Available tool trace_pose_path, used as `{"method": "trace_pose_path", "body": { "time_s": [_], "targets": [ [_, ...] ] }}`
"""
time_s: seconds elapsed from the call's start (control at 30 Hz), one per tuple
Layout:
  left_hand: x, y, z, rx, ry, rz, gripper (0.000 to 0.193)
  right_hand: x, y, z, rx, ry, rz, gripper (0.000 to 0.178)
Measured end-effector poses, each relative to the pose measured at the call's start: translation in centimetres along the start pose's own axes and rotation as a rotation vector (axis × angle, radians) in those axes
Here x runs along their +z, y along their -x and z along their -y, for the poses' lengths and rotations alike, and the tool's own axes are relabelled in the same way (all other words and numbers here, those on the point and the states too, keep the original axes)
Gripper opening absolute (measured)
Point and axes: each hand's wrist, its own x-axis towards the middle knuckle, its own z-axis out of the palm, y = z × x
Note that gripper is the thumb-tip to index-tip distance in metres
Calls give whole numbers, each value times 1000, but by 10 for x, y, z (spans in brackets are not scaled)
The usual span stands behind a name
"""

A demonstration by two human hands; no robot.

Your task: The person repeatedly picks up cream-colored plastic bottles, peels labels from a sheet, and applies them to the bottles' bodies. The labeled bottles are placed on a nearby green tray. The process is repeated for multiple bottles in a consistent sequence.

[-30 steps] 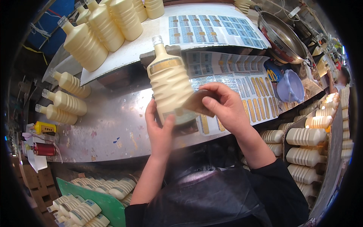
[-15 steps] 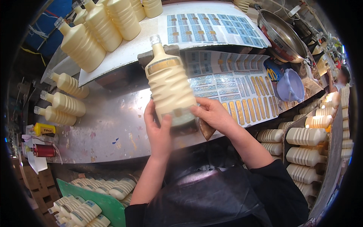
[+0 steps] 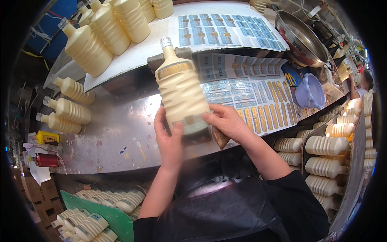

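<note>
A cream-coloured ribbed bottle point(image 3: 181, 88) with a clear threaded neck lies between my two hands, its neck pointing away from me. A gold band label point(image 3: 174, 70) runs round its shoulder, and a pale blue-green label point(image 3: 191, 123) covers the part near its base. My left hand point(image 3: 169, 135) grips the lower left side, thumb on the label. My right hand point(image 3: 225, 121) holds the lower right side, thumb at the label's edge. The bottle's upper end is against a dark block point(image 3: 183, 53). Below my right hand a brown pointed piece point(image 3: 219, 138) shows, partly hidden.
Sheets of gold and blue labels point(image 3: 262, 97) lie right of the bottle; more labels point(image 3: 209, 28) are on the white shelf. Cream bottles point(image 3: 88, 50) stand at far left. A purple bucket point(image 3: 309, 91) and large pan point(image 3: 300, 38) are at right. Racked bottles point(image 3: 326, 165) flank me.
Almost nothing differs. Both hands keep the same hold on the bottle, which stays in nearly the same place.
</note>
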Motion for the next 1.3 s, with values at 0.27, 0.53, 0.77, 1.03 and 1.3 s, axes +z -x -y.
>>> {"method": "trace_pose_path", "body": {
  "time_s": [0.27,0.53,0.77,1.03,1.3],
  "targets": [
    [-2,0,-4,-22,-92,5,85,-7,9,15,-65,-7,-114,38],
    [-1,0,-3,37,-289,27,98,11,29,60,-565,422,-216,26],
    [0,1,-4,23,-294,8,98,16,20,64,-1022,886,-417,31],
    [-1,4,-4,39,-231,43,83,23,31,57,-1141,1002,-439,28],
    [-8,3,3,47,-24,-7,53,37,49,42,-898,887,-364,23]
  ]
}}
